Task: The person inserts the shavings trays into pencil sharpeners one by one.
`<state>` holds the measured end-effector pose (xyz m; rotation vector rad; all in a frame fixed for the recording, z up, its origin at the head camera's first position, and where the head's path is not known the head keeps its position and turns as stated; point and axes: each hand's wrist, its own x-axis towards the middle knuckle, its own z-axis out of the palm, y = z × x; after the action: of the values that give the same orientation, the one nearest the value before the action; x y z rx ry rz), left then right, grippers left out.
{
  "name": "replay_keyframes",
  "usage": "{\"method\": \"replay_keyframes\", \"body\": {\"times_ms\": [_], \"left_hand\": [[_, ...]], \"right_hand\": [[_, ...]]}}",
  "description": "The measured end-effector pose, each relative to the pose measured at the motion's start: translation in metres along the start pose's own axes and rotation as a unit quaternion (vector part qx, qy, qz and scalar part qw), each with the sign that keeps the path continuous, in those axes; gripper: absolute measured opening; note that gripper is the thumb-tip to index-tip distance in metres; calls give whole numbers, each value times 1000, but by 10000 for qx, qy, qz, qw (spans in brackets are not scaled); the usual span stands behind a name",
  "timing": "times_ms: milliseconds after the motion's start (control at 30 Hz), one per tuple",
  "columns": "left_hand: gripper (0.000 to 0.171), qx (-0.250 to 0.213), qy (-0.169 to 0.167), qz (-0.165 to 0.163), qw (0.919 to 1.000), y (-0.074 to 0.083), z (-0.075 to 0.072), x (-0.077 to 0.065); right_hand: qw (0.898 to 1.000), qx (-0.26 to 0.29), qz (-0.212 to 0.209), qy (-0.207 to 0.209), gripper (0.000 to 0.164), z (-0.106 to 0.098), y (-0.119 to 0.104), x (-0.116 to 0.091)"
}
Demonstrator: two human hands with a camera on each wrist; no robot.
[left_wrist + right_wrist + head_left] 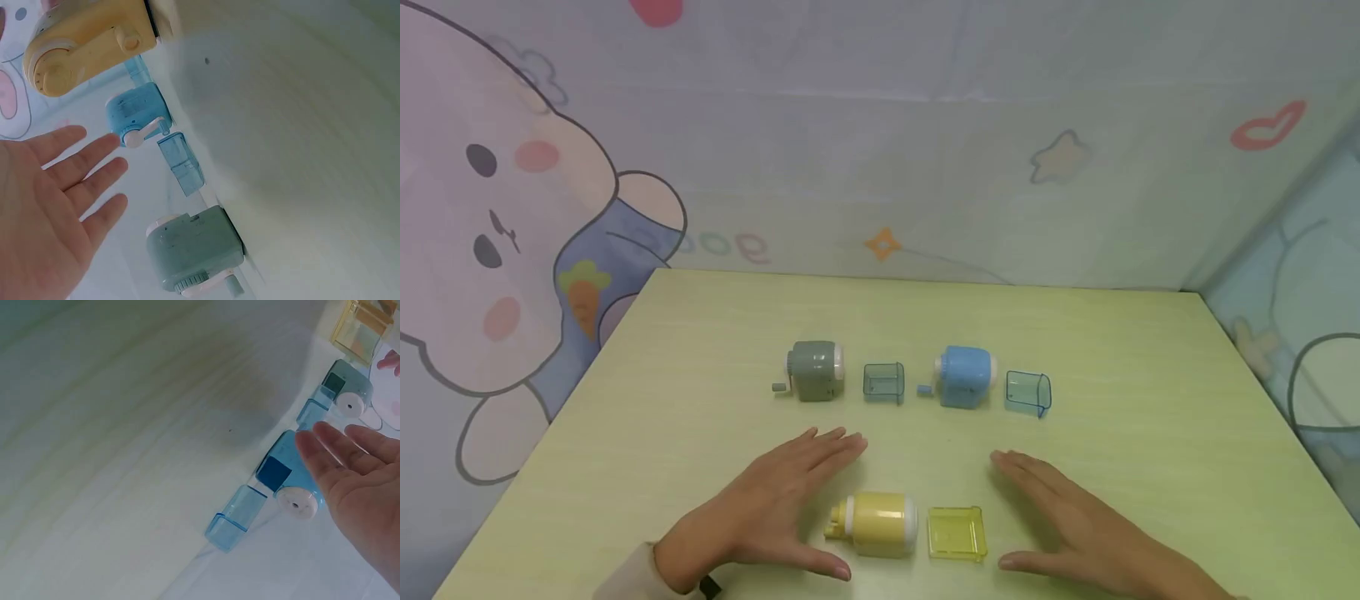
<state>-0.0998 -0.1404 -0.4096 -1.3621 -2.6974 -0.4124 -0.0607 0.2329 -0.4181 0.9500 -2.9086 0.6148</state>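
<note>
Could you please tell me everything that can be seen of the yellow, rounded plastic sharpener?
The yellow, rounded sharpener looks like glossy plastic. It rests on the pale yellow-green table between the person's left hand and right hand, apart from both. Its white-capped end faces a transparent yellow bin, separated by a gap; the other end, towards the left hand, carries a yellow crank with a stubby knob.

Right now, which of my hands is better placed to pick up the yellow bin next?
Probably the right hand: it's open, with its thumb close to the yellow bin. The yellow sharpener lies between the left hand and that bin.
</note>
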Motion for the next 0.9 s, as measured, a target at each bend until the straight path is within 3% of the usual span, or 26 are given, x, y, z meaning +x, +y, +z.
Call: {"method": "replay_keyframes", "body": {"times_ms": [267,400,667,900], "left_hand": [[88,-301,327,413,9982,7,-1,6],[78,-571,350,507,9965,9,-1,9],[59,-1154,459,872,9884,13,-2,14],[45,-1227,614,1149,9839,15,-1,17]], "right_hand": [[9975,616,90,-323,77,1,-6,6],[9938,981,-135,-505,73,5,-7,10],[9937,923,-530,-348,65,11,-11,14],[9895,1056,-951,-266,57,17,-12,20]]}}
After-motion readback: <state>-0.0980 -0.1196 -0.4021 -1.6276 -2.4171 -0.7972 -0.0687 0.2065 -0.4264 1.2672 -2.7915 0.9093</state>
